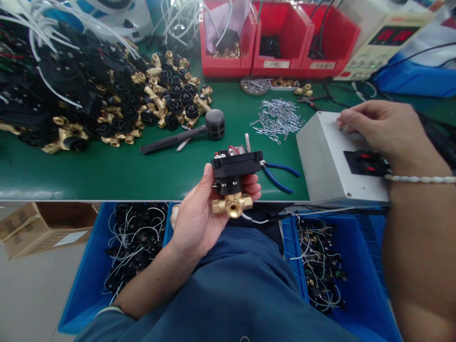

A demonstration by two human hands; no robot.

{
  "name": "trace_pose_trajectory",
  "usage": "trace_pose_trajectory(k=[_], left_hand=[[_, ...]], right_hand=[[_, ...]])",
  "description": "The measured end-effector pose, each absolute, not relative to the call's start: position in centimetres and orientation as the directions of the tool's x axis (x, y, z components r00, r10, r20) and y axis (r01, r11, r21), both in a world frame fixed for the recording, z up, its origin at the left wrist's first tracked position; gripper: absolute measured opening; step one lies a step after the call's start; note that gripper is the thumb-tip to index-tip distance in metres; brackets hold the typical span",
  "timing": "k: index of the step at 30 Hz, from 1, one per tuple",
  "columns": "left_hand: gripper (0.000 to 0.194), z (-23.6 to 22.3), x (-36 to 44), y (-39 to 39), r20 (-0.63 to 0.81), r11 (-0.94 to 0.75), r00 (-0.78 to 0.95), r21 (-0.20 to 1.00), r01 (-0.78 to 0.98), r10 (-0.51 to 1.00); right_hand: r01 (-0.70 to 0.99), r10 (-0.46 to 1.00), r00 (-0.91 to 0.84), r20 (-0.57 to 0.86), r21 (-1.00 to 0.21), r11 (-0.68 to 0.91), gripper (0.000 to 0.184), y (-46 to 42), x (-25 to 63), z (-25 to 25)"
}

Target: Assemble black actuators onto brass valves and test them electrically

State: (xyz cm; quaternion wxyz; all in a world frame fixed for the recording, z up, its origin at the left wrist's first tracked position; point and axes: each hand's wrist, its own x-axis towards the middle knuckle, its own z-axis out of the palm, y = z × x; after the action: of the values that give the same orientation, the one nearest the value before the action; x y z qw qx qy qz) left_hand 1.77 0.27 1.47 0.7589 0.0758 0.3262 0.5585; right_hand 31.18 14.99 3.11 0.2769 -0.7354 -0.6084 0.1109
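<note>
Fingers (252,187) of our left hand (197,218) clamp the brass-and-black-plastic valve assembly (231,184) at the green tabletop (107,175)'s near edge, best held level and steady, while those of our right hand (388,128) pinch the small silvery toggle (343,127) on the grey box (327,156)

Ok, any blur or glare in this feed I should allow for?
Head view: the valve assembly in the left hand reads fairly clearly; the right forearm looks soft, seemingly stretched near the edge; the power supply's display has glowing red digits too smeared to read; the upper background looks hazy.
</note>
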Motion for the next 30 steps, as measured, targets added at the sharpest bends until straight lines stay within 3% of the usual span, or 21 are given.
trace_pose_trajectory(k=[15, 19, 23, 30], left_hand=[[0.059, 1.5, 1.8, 0.5, -0.391, 0.362, 0.185, 0.448, -0.817, 0.902], [0.064, 1.6, 1.5, 0.6, -0.46, 0.441, 0.262, 0.339, -0.831, 0.849], [0.063, 1.3, 1.0, 0.2, -0.378, 0.483, 0.376, 0.243, -0.841, 0.846], [0.055, 0.9, 0.8, -0.1, -0.302, 0.508, 0.425, 0.302, -0.807, 0.853]], right_hand=[[0.848, 0.958, 0.223, 0.179, -0.521, -0.1, 0.014, 14.9, 31.0, 3.1], [0.837, 0.957, 0.225, 0.184, -0.54, -0.093, 0.012, 14.9, 30.9, 3.2], [0.84, 0.949, 0.263, 0.172, -0.526, -0.137, 0.009, 14.9, 30.9, 3.2], [0.845, 0.962, 0.253, 0.106, -0.509, -0.166, 0.013, 15.1, 31.5, 3.1]])
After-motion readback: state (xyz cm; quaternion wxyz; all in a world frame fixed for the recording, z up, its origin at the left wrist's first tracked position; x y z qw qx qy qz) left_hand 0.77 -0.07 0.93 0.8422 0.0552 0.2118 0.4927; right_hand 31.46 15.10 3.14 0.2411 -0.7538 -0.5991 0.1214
